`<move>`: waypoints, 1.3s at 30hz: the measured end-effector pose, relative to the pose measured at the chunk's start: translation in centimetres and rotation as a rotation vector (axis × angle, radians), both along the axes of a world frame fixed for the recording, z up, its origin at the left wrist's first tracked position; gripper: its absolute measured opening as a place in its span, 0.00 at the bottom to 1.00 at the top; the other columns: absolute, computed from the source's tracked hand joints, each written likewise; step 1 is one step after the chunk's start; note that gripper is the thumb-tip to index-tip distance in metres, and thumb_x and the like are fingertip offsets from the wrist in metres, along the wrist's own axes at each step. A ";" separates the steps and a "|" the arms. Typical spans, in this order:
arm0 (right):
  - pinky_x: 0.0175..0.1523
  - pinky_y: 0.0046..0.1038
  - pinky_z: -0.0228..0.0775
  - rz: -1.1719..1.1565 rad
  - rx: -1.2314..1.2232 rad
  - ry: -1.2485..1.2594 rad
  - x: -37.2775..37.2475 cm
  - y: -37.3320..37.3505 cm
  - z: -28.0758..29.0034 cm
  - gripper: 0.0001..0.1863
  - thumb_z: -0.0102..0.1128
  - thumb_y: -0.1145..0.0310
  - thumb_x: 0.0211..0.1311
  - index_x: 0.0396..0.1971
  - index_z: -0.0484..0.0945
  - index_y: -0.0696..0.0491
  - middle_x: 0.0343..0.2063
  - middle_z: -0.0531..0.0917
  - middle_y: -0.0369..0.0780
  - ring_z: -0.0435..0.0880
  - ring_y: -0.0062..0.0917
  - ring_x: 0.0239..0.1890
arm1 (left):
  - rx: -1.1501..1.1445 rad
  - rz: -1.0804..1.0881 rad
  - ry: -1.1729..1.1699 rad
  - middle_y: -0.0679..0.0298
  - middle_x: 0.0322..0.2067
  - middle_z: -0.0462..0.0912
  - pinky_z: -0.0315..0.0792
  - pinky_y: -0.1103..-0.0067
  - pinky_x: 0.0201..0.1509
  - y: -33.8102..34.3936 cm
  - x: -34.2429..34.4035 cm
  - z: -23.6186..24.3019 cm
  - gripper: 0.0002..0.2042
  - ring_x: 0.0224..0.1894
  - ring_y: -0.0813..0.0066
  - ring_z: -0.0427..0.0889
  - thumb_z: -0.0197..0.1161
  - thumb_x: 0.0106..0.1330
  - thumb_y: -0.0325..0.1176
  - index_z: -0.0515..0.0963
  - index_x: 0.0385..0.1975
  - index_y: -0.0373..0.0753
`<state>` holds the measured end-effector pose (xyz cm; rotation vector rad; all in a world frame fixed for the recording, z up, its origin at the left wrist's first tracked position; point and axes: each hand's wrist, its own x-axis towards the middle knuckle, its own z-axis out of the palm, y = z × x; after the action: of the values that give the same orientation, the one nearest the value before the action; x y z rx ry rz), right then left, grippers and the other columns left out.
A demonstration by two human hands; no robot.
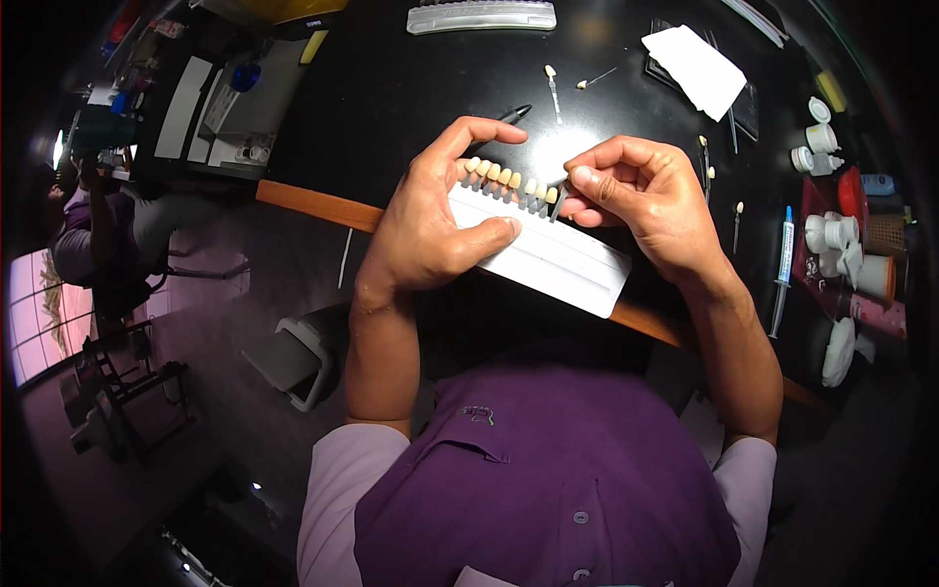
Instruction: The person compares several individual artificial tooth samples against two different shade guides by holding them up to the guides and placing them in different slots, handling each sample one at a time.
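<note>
A white dental shade guide [562, 257] lies tilted across my left hand [416, 225], over the table's wooden front edge. My left thumb presses on its face, and the fingers curl behind it. A row of tooth-shaped shade tabs [494, 174] in cream to yellow tones stands along its upper edge on grey stems. At the right end of that row, my right hand [660, 201] pinches a thin grey shade tab stem [560, 201] between thumb and forefinger. The fingers partly hide that tab. A dark pen [515, 114] lies just beyond my left fingers.
Loose shade tabs [553, 86] lie farther back and to the right on the black table [391, 88]. White paper sheets [694, 73] cover a dark tray. A syringe [785, 249] and white tubs [822, 137] line the right side. A long pale holder [479, 17] sits at the back.
</note>
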<state>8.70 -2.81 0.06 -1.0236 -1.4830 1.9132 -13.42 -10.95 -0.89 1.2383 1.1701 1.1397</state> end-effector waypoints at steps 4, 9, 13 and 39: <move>0.43 0.20 0.86 0.025 -0.020 -0.046 -0.2 -0.4 0.5 0.07 0.64 0.78 0.70 0.41 0.82 0.68 0.34 0.87 0.46 0.90 0.25 0.37 | 0.050 -0.001 0.045 0.64 0.33 0.82 0.71 0.86 0.41 -0.1 0.1 -0.7 0.33 0.36 0.85 0.79 0.64 0.49 0.20 0.69 0.61 0.32; 0.41 0.19 0.82 0.074 0.051 -0.066 0.1 -0.4 0.2 0.07 0.66 0.76 0.68 0.39 0.85 0.67 0.32 0.88 0.44 0.88 0.19 0.34 | 0.064 0.020 0.029 0.65 0.32 0.82 0.71 0.86 0.40 -0.4 0.3 -0.7 0.33 0.35 0.86 0.79 0.64 0.49 0.19 0.68 0.61 0.32; 0.40 0.20 0.78 0.138 0.207 -0.102 0.2 -0.4 0.1 0.07 0.69 0.75 0.66 0.38 0.88 0.64 0.31 0.88 0.40 0.84 0.15 0.32 | 0.107 0.065 0.034 0.59 0.48 0.79 0.76 0.78 0.49 -0.6 0.4 -0.8 0.28 0.43 0.76 0.82 0.66 0.48 0.23 0.73 0.55 0.31; 0.29 0.25 0.69 -0.098 0.984 -0.376 3.7 -4.0 1.4 0.10 0.71 0.74 0.59 0.41 0.87 0.60 0.29 0.85 0.41 0.76 0.19 0.23 | 0.136 0.148 0.019 0.62 0.34 0.80 0.74 0.84 0.42 -1.2 1.8 -0.8 0.27 0.37 0.83 0.79 0.63 0.55 0.19 0.69 0.58 0.32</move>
<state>12.44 -6.81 1.43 -0.9358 -2.1689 0.7113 -11.58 -12.14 -1.72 1.2839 1.2320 1.3387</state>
